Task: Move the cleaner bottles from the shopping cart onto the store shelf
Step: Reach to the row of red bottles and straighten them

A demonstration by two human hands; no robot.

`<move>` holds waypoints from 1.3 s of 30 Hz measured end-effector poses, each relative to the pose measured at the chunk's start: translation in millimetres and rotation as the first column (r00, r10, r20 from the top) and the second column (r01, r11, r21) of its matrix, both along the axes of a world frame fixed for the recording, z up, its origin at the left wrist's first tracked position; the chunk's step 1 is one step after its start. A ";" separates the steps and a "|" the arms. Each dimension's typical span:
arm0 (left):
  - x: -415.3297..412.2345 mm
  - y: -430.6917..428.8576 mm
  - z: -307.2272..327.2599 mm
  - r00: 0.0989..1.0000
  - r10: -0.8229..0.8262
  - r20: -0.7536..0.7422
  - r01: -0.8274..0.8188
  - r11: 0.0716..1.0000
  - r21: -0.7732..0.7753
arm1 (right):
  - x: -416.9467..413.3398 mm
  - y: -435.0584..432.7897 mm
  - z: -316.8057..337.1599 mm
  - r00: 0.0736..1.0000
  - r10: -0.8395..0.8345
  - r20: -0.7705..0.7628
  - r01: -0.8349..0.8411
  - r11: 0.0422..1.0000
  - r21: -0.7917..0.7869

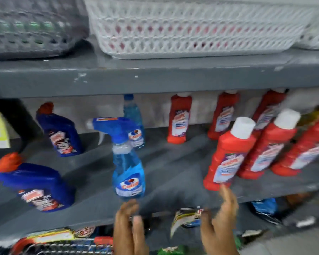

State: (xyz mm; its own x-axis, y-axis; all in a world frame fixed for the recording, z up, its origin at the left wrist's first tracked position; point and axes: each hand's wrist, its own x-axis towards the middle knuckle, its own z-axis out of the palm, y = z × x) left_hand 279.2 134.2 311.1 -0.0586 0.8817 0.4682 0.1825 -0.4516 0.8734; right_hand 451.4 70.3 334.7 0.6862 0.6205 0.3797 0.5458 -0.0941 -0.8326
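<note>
A: What stands on the shelf (173,173)?
B: Dark blue bottles (37,186) left, spray bottle (127,162) middle, red bottles (226,157) right.
A: And the hands?
B: Left hand (129,229) open below the spray bottle; right hand (221,221) open, fingertips by the nearest red bottle

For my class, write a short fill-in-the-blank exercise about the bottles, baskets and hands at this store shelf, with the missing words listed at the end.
1. The spray bottle at the front of the shelf holds a ____ liquid.
2. The red bottles on the right have ____ caps.
3. The white basket sits on the shelf ____ the bottles.
4. The left hand and right hand are both ____, holding nothing.

Missing words: blue; white; above; open
</note>
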 end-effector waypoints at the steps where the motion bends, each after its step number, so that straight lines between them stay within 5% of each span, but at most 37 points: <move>1: 24.7 -10.6 1.8 0.993 -0.114 0.009 0.114 0.993 -0.037 | 26.4 -7.4 -1.4 0.998 -0.061 -0.005 0.061 0.998 -0.006; 3: 66.3 -19.3 9.9 0.947 -0.314 0.075 0.322 0.926 -0.198 | 67.3 -5.4 1.8 0.991 -0.106 -0.078 0.098 0.990 -0.097; 6: 116.8 -3.3 22.6 0.843 -0.528 0.102 0.517 0.744 -0.423 | 94.1 7.2 4.9 0.981 0.086 -0.174 -0.125 0.966 -0.226; 9: 148.3 3.6 23.3 0.751 -0.614 0.242 0.647 0.611 -0.456 | 93.8 6.6 5.8 0.965 0.213 -0.154 -0.242 0.948 -0.207; 14: 129.2 6.3 6.6 0.831 -0.518 0.201 0.550 0.715 -0.432 | 69.9 11.8 3.7 0.920 0.371 -0.127 -0.386 0.912 -0.136; 21: 119.6 8.6 21.1 0.835 -0.495 0.242 0.549 0.718 -0.426 | 61.8 18.3 0.8 0.887 0.427 -0.176 -0.454 0.878 -0.154; 23: 119.6 -0.4 21.3 0.867 -0.440 0.232 0.498 0.769 -0.401 | 68.3 8.4 -6.3 0.910 0.376 -0.174 -0.408 0.889 -0.209; 27: 130.0 -40.9 18.7 0.994 -0.102 0.032 0.106 0.978 -0.180 | 129.8 -25.6 -14.6 0.984 0.087 -0.153 -0.100 0.992 -0.080; 30: 177.2 -61.7 22.5 0.942 -0.334 0.004 0.328 0.922 -0.204 | 205.9 -32.5 -12.7 0.988 -0.053 -0.145 0.033 0.989 -0.143; 35: 278.9 -38.3 37.8 0.792 -0.605 0.080 0.553 0.655 -0.515 | 248.8 -19.0 2.2 0.947 0.262 -0.186 -0.300 0.929 -0.217; 39: 304.7 -33.1 30.0 0.789 -0.585 0.186 0.602 0.677 -0.423 | 246.3 -25.0 -1.8 0.936 0.317 -0.151 -0.343 0.919 -0.196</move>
State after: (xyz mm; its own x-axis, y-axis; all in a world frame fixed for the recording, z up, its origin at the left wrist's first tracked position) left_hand 583.9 101.2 341.2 0.5412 0.8403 0.0309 -0.0217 -0.0228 0.9995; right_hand 697.7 45.3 332.9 0.4591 0.8770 0.1420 0.4793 -0.1099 -0.8707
